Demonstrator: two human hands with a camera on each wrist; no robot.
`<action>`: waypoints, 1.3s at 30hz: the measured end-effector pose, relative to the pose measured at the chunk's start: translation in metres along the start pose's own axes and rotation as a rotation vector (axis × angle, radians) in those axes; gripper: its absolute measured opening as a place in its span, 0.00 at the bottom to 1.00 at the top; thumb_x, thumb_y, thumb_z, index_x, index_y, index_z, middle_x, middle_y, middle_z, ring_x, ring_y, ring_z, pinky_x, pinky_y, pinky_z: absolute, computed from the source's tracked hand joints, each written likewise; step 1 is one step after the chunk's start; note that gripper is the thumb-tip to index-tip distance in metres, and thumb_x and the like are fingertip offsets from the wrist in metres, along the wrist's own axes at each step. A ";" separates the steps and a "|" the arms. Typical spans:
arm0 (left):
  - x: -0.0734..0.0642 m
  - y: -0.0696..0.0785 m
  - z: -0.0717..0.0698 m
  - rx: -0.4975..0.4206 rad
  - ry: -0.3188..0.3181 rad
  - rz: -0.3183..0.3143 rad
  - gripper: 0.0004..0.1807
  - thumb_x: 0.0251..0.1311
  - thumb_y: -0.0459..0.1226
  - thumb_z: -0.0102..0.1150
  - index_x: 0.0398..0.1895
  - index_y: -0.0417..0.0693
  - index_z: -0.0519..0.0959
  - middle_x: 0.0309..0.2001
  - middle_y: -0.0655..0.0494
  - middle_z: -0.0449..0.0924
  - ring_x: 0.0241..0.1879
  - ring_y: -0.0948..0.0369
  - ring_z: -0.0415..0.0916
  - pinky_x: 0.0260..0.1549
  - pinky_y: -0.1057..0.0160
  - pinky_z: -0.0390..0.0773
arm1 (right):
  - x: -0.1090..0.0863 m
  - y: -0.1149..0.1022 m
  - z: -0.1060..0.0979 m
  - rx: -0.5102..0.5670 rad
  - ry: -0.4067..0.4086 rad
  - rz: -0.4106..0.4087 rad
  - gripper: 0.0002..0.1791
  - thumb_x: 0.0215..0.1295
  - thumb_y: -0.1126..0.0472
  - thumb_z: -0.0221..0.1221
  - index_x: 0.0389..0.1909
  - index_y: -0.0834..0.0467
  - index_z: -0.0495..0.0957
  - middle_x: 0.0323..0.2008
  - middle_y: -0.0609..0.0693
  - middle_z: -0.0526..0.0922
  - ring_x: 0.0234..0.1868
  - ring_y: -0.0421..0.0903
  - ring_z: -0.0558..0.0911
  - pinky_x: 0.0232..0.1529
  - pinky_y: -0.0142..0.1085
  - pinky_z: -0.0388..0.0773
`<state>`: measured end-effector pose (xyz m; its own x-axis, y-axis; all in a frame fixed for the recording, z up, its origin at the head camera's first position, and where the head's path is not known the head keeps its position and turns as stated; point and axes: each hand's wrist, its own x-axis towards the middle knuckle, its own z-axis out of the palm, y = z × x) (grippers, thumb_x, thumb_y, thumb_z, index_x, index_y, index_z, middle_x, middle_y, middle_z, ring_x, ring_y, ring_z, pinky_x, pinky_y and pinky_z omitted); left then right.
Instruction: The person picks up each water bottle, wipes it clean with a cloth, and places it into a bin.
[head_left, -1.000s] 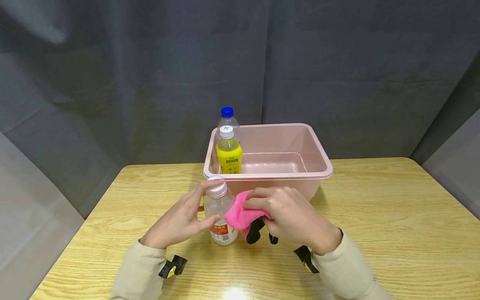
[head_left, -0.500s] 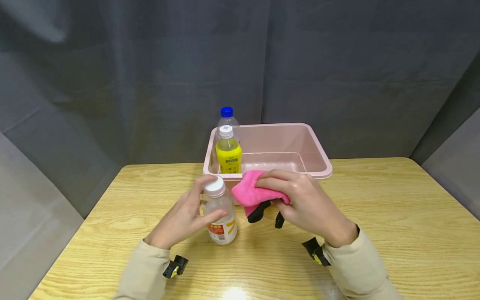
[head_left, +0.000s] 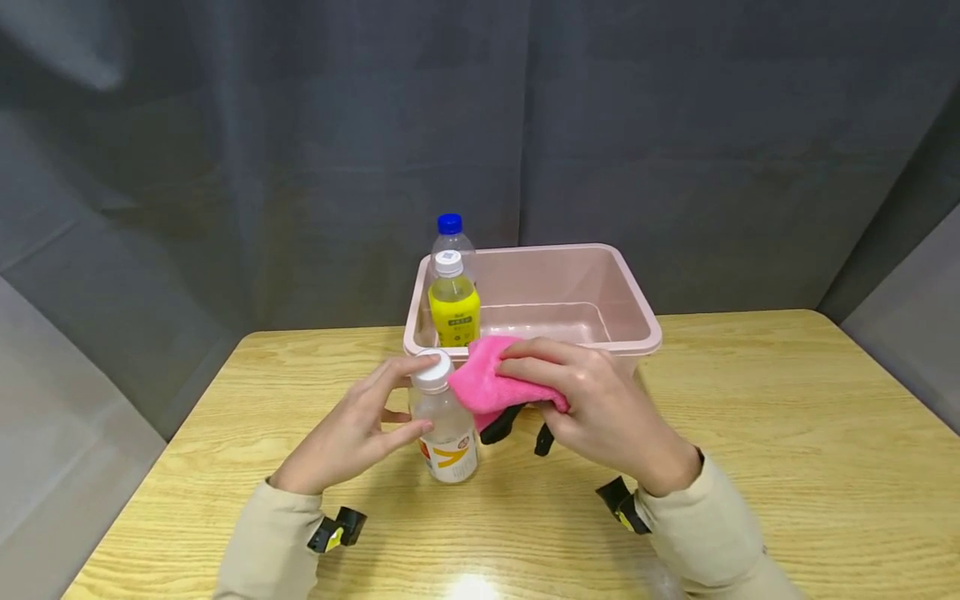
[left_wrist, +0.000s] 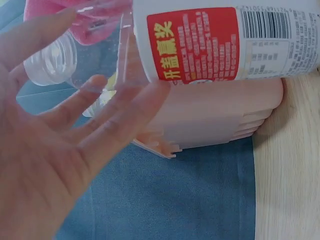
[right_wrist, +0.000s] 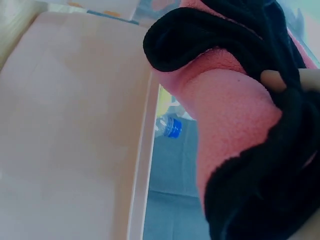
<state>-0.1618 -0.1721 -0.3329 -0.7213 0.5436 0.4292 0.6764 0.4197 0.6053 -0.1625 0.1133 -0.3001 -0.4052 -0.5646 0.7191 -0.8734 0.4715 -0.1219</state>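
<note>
A clear plastic bottle (head_left: 452,457) with a white cap and a white label stands nearly upright on the table. My left hand (head_left: 348,433) holds it from the left, index finger on the cap and thumb at the side. In the left wrist view, the label's red panel and barcode (left_wrist: 266,22) show. My right hand (head_left: 603,412) grips a bunched pink cloth (head_left: 491,379) with black trim, touching or very close to the bottle's upper right side. The right wrist view shows the cloth's folds (right_wrist: 235,110) up close, hiding most of the fingers.
Behind the hands stands a pale pink plastic bin (head_left: 633,343) on the wooden table (head_left: 780,433). A yellow-labelled bottle (head_left: 454,317) and a blue-capped bottle (head_left: 450,225) stand at its left end. A dark grey curtain (head_left: 360,167) hangs behind the table.
The bottle has turned, so its label now shows the yellow mark instead of the red panel in the head view. The cloth has risen from the bottle's middle to its upper part.
</note>
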 end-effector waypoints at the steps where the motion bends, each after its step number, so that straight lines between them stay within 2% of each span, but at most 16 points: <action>1: 0.000 0.000 0.000 -0.005 -0.007 -0.002 0.33 0.62 0.26 0.68 0.68 0.44 0.66 0.68 0.47 0.70 0.59 0.48 0.75 0.41 0.65 0.85 | 0.000 -0.001 0.001 0.002 -0.009 -0.003 0.29 0.41 0.83 0.56 0.45 0.59 0.88 0.46 0.50 0.87 0.47 0.52 0.86 0.34 0.39 0.82; 4: 0.000 -0.001 -0.001 -0.005 -0.016 -0.010 0.33 0.63 0.27 0.67 0.69 0.44 0.66 0.68 0.46 0.69 0.59 0.48 0.75 0.42 0.64 0.85 | 0.000 -0.003 0.005 0.015 -0.047 -0.016 0.31 0.39 0.83 0.58 0.46 0.59 0.87 0.48 0.52 0.86 0.47 0.52 0.86 0.37 0.40 0.84; 9: 0.000 0.000 0.001 0.016 -0.032 -0.024 0.37 0.62 0.28 0.68 0.72 0.46 0.62 0.66 0.42 0.70 0.60 0.46 0.75 0.47 0.58 0.85 | 0.000 -0.006 0.011 -0.040 -0.129 -0.038 0.31 0.39 0.83 0.60 0.46 0.55 0.88 0.49 0.50 0.86 0.45 0.50 0.86 0.41 0.44 0.86; 13: 0.001 0.001 0.004 0.020 -0.033 -0.048 0.40 0.61 0.28 0.69 0.73 0.47 0.60 0.64 0.39 0.71 0.60 0.44 0.75 0.47 0.55 0.85 | -0.001 -0.006 0.016 -0.086 -0.201 -0.052 0.28 0.40 0.81 0.61 0.43 0.54 0.88 0.45 0.48 0.86 0.39 0.48 0.86 0.38 0.42 0.85; 15: 0.001 0.001 0.004 0.013 -0.029 -0.057 0.40 0.60 0.28 0.69 0.73 0.47 0.60 0.64 0.38 0.71 0.60 0.43 0.76 0.46 0.55 0.85 | -0.001 -0.006 0.019 -0.094 -0.249 -0.048 0.27 0.41 0.81 0.61 0.40 0.53 0.88 0.42 0.46 0.86 0.33 0.46 0.84 0.31 0.38 0.83; 18: 0.001 0.001 0.005 0.008 -0.030 -0.066 0.40 0.60 0.28 0.69 0.73 0.48 0.60 0.64 0.38 0.70 0.60 0.43 0.75 0.45 0.55 0.85 | -0.003 -0.009 0.027 -0.093 -0.360 -0.024 0.24 0.40 0.80 0.62 0.35 0.52 0.87 0.38 0.44 0.84 0.26 0.42 0.78 0.23 0.33 0.75; 21: 0.000 0.001 0.005 0.005 -0.031 -0.069 0.40 0.61 0.28 0.68 0.73 0.48 0.59 0.65 0.37 0.69 0.61 0.42 0.74 0.45 0.54 0.85 | -0.006 -0.014 0.040 -0.069 -0.519 0.011 0.21 0.40 0.79 0.62 0.31 0.50 0.86 0.32 0.41 0.83 0.23 0.38 0.74 0.21 0.30 0.70; 23: 0.000 0.001 0.005 0.010 -0.030 -0.067 0.40 0.62 0.28 0.68 0.73 0.49 0.58 0.65 0.37 0.69 0.61 0.42 0.73 0.45 0.53 0.85 | -0.008 -0.016 0.049 -0.043 -0.617 0.035 0.19 0.41 0.78 0.64 0.30 0.51 0.86 0.29 0.40 0.82 0.23 0.37 0.73 0.21 0.28 0.69; 26: -0.001 0.001 0.005 0.020 -0.028 -0.064 0.40 0.62 0.28 0.68 0.73 0.48 0.58 0.65 0.37 0.68 0.61 0.42 0.73 0.45 0.54 0.85 | -0.011 -0.016 0.059 -0.035 -0.693 0.061 0.19 0.43 0.78 0.65 0.30 0.51 0.87 0.28 0.40 0.82 0.25 0.36 0.76 0.23 0.28 0.73; 29: 0.000 0.001 0.005 0.026 -0.028 -0.061 0.39 0.62 0.29 0.68 0.73 0.48 0.58 0.65 0.37 0.69 0.61 0.42 0.73 0.45 0.55 0.85 | -0.013 -0.013 0.060 -0.038 -0.687 0.069 0.21 0.41 0.79 0.64 0.30 0.50 0.88 0.30 0.40 0.83 0.27 0.37 0.78 0.23 0.30 0.74; 32: 0.000 0.001 0.005 0.023 -0.030 -0.057 0.39 0.62 0.28 0.68 0.73 0.48 0.58 0.65 0.37 0.69 0.61 0.42 0.73 0.45 0.56 0.85 | -0.013 -0.011 0.059 -0.014 -0.676 0.066 0.22 0.41 0.80 0.61 0.29 0.50 0.87 0.27 0.39 0.80 0.24 0.36 0.74 0.21 0.30 0.70; 34: 0.000 0.001 0.005 0.020 -0.031 -0.054 0.39 0.62 0.28 0.68 0.73 0.48 0.58 0.65 0.37 0.69 0.61 0.42 0.73 0.45 0.56 0.85 | -0.012 -0.010 0.057 -0.004 -0.652 0.056 0.22 0.42 0.80 0.61 0.30 0.50 0.87 0.28 0.38 0.82 0.25 0.36 0.76 0.22 0.30 0.72; 39: 0.000 0.001 0.005 0.012 -0.041 -0.056 0.40 0.63 0.28 0.67 0.73 0.49 0.58 0.66 0.37 0.68 0.62 0.42 0.72 0.45 0.55 0.85 | -0.008 -0.006 0.047 -0.042 -0.527 0.006 0.23 0.44 0.79 0.64 0.37 0.51 0.89 0.39 0.43 0.88 0.37 0.41 0.85 0.29 0.35 0.81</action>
<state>-0.1604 -0.1683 -0.3353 -0.7514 0.5484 0.3671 0.6373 0.4589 0.6190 -0.1661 0.0835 -0.3372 -0.5007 -0.8207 0.2752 -0.8633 0.4966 -0.0897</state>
